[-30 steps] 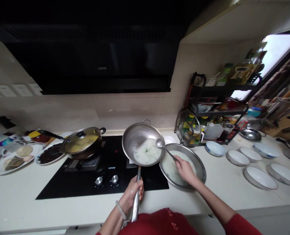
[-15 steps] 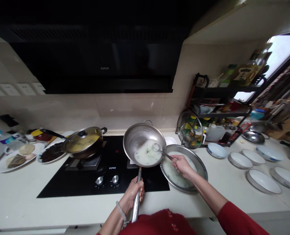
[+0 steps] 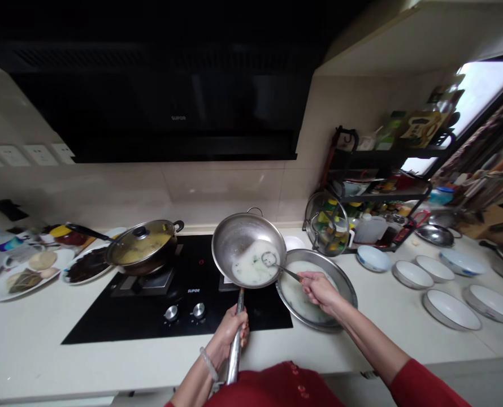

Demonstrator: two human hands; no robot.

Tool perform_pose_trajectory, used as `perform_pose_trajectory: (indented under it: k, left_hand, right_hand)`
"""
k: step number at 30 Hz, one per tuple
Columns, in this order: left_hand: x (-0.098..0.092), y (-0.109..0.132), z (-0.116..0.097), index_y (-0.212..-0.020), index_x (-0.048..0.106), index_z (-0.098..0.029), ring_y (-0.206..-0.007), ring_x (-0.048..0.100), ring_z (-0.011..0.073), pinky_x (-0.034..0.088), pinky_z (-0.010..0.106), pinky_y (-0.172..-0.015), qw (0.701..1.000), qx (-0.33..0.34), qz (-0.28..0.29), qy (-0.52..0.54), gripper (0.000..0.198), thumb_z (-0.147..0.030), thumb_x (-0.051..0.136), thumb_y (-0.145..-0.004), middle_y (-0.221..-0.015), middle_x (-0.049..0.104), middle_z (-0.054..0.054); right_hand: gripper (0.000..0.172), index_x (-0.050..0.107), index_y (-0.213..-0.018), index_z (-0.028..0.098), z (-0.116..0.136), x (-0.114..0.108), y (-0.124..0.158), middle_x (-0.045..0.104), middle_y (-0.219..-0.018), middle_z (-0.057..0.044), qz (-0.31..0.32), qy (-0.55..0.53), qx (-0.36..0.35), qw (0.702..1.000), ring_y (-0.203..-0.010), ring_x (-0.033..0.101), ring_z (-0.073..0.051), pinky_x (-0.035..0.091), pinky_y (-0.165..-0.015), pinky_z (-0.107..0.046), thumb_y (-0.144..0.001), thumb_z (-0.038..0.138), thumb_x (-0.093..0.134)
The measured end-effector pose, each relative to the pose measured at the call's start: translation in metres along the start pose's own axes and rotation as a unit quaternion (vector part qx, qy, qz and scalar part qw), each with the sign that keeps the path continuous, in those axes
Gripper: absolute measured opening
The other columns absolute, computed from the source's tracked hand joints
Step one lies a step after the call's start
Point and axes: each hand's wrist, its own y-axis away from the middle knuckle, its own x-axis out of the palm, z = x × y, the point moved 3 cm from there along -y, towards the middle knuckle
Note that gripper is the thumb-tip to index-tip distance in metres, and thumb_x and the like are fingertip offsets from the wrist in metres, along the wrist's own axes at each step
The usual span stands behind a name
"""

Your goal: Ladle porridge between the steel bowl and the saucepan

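Note:
My left hand [image 3: 231,332] is closed around the long handle of a steel wok [image 3: 234,237], holding it tilted over the black cooktop [image 3: 150,299]. The wok holds white porridge with green flecks. My right hand [image 3: 319,289] grips a metal ladle [image 3: 270,259], whose bowl is dipped into the porridge in the wok. Under my right hand stands a wide steel basin [image 3: 345,285] with white porridge in it, touching the wok's right rim.
A lidded pan [image 3: 143,246] sits on the left burner. Plates of food [image 3: 26,274] lie at the far left. Several white bowls [image 3: 450,308] stand on the counter to the right. A black rack [image 3: 378,192] with bottles and a glass lid [image 3: 325,223] stands behind the basin.
The ladle has come down from above the wok's right rim into the porridge. My right hand moved slightly left with it. The wok stays held in place.

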Motion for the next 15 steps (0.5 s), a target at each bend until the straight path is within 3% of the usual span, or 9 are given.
perform_pose_trajectory:
  k: [8, 15]
  left_hand:
    - [-0.002, -0.003, 0.003, -0.077, 0.037, -0.023, -0.032, 0.030, 0.0049, 0.023, 0.017, -0.033, 1.000, 0.000, -0.003, -0.002, 0.029, -0.024, 0.060, -0.059, -0.045, 0.038, -0.011]
    - [-0.002, -0.002, 0.002, -0.077, 0.036, -0.023, -0.034, 0.030, 0.0055, 0.023, 0.017, -0.032, 1.000, 0.006, -0.005, 0.000, 0.028, -0.021, 0.057, -0.058, -0.044, 0.038, -0.011]
  right_hand:
    - [0.033, 0.055, -0.105, 0.010, -0.008, -0.018, 0.013, 0.040, -0.045, 0.008, 0.045, -0.060, 0.015, 0.997, -0.033, 0.022, -0.002, 0.009, -0.035, -0.013, -0.072, 0.010, 0.050]
    - [0.049, 0.054, -0.116, 0.010, -0.020, -0.062, 0.036, 0.040, -0.047, 0.008, 0.013, -0.078, 0.003, 0.997, -0.035, 0.023, -0.003, 0.011, -0.037, -0.014, -0.069, 0.022, 0.059]
